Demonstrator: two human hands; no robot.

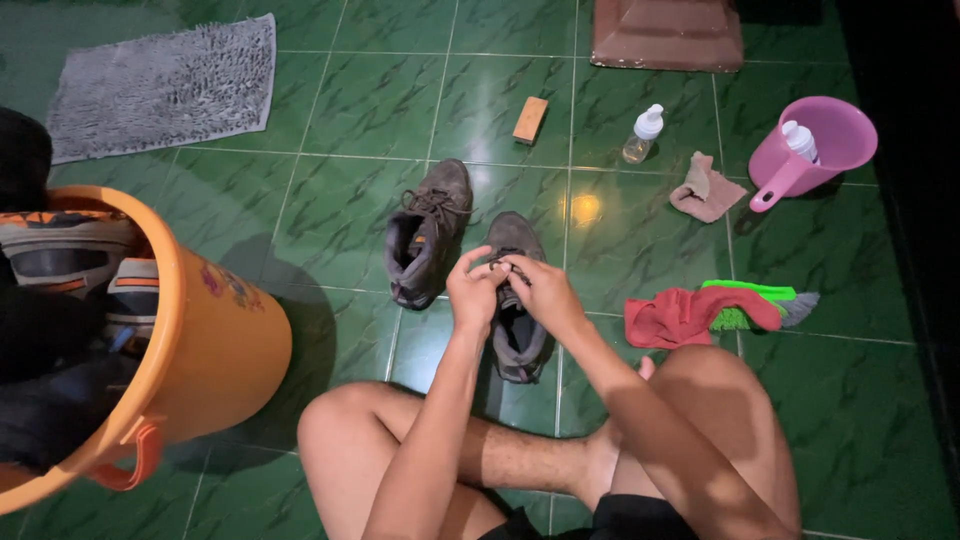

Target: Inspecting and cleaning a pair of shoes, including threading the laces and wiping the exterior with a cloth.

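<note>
Down on the green marbled tile floor [380, 100], the left hand [473, 293] and right hand [542, 290] both pinch the dark lace [497, 265] of a worn grey-brown lace-up shoe [517, 345]; its mate [425, 235] stands just beside it. Near the floor's right edge lie a red cloth [675, 318] over a green scrub brush [755, 300], a pink plastic dipper [815, 145], and a clear spray bottle [643, 135]. An orange plastic bucket [215, 350] of shoes crowds the left edge.
</note>
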